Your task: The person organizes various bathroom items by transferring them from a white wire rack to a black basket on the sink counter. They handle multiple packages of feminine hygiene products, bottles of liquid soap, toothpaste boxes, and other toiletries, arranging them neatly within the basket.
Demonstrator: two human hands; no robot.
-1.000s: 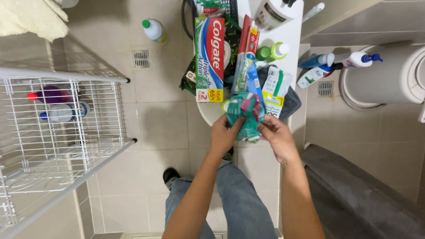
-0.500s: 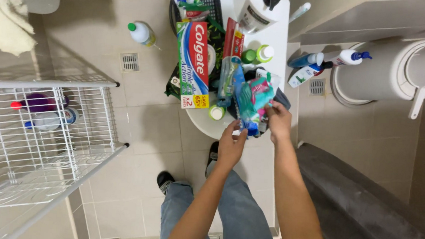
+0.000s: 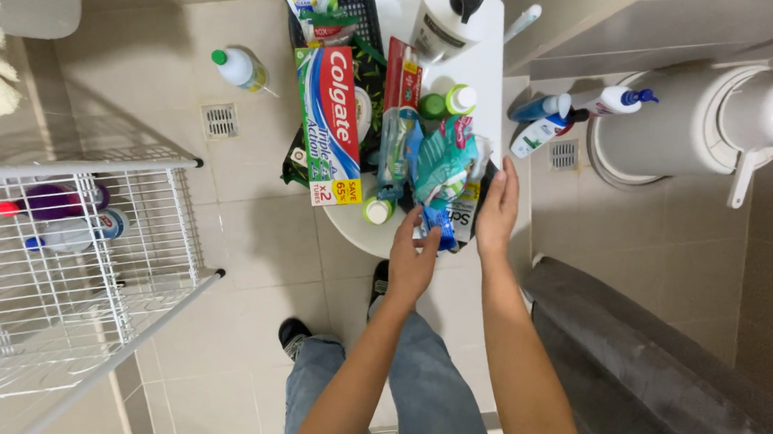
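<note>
From the head camera, looking straight down, the person stands at the rounded edge of a white sink (image 3: 350, 228) crowded with toiletries. The left hand (image 3: 412, 261) reaches forward with loose, spread fingers, its fingertips touching a small blue packet (image 3: 440, 226) at the near end of the pile; it grips nothing. The right hand (image 3: 497, 210) lies flat and open along the right side of a teal toothbrush pack (image 3: 443, 162), touching the pile's edge. The pack lies on the sink, between a long red-and-green toothpaste box (image 3: 330, 120) and the right hand. A white pump bottle (image 3: 443, 15) stands farther back. On the tiled floor to the left sit a white wire rack (image 3: 71, 251) and a green-capped bottle (image 3: 235, 66).
</note>
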